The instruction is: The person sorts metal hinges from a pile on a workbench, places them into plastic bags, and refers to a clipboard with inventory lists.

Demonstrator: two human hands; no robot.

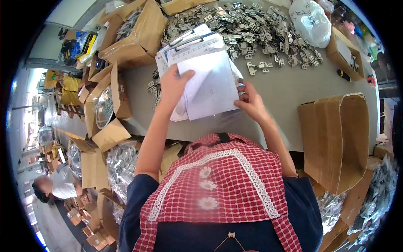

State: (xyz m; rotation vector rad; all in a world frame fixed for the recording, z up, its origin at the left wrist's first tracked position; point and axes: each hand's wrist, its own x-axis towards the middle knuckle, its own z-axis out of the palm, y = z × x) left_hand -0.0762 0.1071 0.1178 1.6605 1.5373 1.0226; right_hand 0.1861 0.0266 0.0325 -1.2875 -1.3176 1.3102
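My left hand (pixel 175 86) is closed on the left side of a stack of white paper sheets (pixel 214 94), its thumb lying on top. At the right edge of the same sheets, my right hand (pixel 252 101) pinches the paper between thumb and bent fingers. Beneath and beyond the sheets lie clipboards (pixel 189 40) with printed forms, partly covered. A small dark object, too small to make out, shows at the sheets' right edge. Past the papers, a large heap of metal cabinet hinges (pixel 260 29) spreads over the grey table (pixel 277 98). Two hinges (pixel 259 67) lie at its near edge.
An upright cardboard box (pixel 323 138) stands at the table's right front. A white plastic bag (pixel 310 23) and an open carton (pixel 345 52) sit at the far right, near a black-and-yellow tool (pixel 344 75). Open cartons (pixel 121 92) crowd the left. Another person (pixel 63 182) is far left.
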